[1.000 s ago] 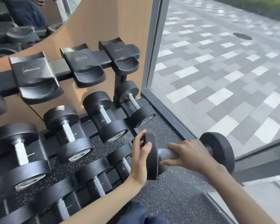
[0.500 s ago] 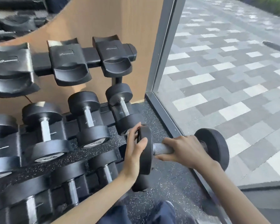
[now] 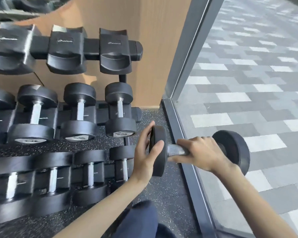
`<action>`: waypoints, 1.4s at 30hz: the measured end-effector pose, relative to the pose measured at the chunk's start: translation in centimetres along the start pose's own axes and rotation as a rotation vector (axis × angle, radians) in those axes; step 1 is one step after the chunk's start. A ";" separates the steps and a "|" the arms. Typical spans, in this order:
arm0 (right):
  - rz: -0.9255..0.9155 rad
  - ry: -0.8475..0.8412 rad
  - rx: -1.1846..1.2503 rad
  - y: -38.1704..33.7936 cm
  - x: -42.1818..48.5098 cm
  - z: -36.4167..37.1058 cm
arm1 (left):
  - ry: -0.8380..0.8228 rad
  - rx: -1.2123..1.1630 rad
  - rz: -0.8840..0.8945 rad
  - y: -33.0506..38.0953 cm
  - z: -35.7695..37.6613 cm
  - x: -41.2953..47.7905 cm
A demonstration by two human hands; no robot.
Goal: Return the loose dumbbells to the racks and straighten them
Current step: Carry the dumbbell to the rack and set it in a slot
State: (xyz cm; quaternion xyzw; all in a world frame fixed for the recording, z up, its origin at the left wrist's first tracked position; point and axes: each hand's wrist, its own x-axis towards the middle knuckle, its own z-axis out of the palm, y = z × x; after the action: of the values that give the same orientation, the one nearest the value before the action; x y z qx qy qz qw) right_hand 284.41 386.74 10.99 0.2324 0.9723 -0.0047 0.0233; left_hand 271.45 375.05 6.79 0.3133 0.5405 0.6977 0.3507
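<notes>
A black loose dumbbell (image 3: 234, 148) hangs level in the air to the right of the rack. My right hand (image 3: 202, 152) grips its knurled metal handle from above. My left hand (image 3: 145, 152) lies flat with straight fingers against the outer face of its left head. The three-tier dumbbell rack (image 3: 91, 43) stands at the left. Its top tier shows three bare cradles. Dumbbells fill the middle tier (image 3: 120, 109) and the bottom tier (image 3: 89, 170), handles pointing toward me.
A wooden wall panel (image 3: 155, 48) stands behind the rack. A grey window frame (image 3: 184, 134) and floor-to-ceiling glass run along the right, close beside the held dumbbell. Speckled black rubber flooring (image 3: 169, 194) lies below. My knee in dark trousers (image 3: 143, 220) is at the bottom.
The view has swung so the rack now faces me more squarely. Both hands keep the same hold on the dumbbell, which has stayed level beside the rack's right end.
</notes>
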 end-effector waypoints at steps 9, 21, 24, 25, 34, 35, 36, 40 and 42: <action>-0.181 0.066 -0.071 6.5 6.8 0.9 | 0.064 0.062 0.053 -2.0 1.0 6.2; -0.432 0.167 -0.025 11.3 23.9 0.8 | 0.356 0.040 0.147 -2.5 -0.3 19.0; -0.526 0.143 0.012 11.8 28.0 0.6 | 0.468 0.037 0.170 -2.8 -0.9 21.7; -0.562 0.129 0.026 11.9 29.5 0.6 | 0.506 0.042 0.177 -3.0 -1.1 22.6; -0.957 0.116 -0.074 13.6 43.9 -1.0 | 0.893 0.137 0.242 -3.7 -1.7 32.2; -1.001 0.135 -0.102 13.8 45.7 -1.4 | 0.941 0.126 0.246 -3.6 -1.6 33.5; -1.042 0.167 -0.117 14.0 47.5 -1.5 | 0.985 0.112 0.254 -3.4 -1.5 34.8; -1.167 0.206 -0.129 14.6 53.8 -2.9 | 1.140 0.079 0.284 -2.7 -1.5 40.2; -1.237 0.163 -0.143 14.5 56.3 -3.5 | 1.207 0.046 0.302 -2.4 -1.5 42.5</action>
State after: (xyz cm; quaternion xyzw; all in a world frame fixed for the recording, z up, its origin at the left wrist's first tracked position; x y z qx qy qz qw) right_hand 240.65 425.23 11.89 -0.3757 0.9235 0.0653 -0.0426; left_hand 246.93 409.85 6.63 -0.0559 0.6080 0.7819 -0.1258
